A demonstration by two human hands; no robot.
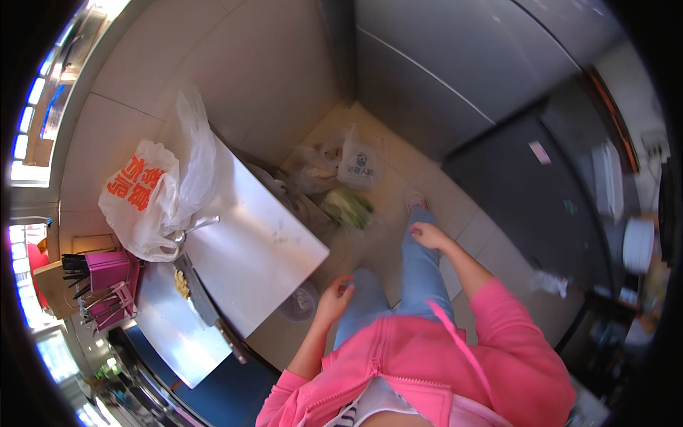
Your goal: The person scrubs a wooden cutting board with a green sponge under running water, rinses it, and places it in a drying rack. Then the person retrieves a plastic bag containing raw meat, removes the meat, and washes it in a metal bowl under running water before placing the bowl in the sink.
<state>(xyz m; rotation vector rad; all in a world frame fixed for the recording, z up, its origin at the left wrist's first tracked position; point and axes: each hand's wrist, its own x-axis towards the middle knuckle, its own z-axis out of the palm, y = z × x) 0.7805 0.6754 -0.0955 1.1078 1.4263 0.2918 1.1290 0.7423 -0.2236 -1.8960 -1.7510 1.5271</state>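
My left hand (335, 301) hangs beside my left thigh, fingers loosely curled and thumb apart, with nothing seen in it. In front of my right leg, my right hand (429, 236) is curled in on itself; no object shows in it. Left of my left hand stands a stainless steel worktop (256, 235). A knife (203, 299) lies along it, its dark handle towards me, beside a small heap of chopped yellowish food (182, 283). On the floor ahead lie a leafy green vegetable (348, 207) in clear plastic and several plastic bags (362, 163).
A white bag with red print (140, 184) and a clear plastic bag (193, 155) are by the tiled wall. Pink utensil holders (109, 272) stand at the left. A round plastic container (300, 303) sits below the worktop's edge. A dark refrigerator-like cabinet (523, 176) stands right.
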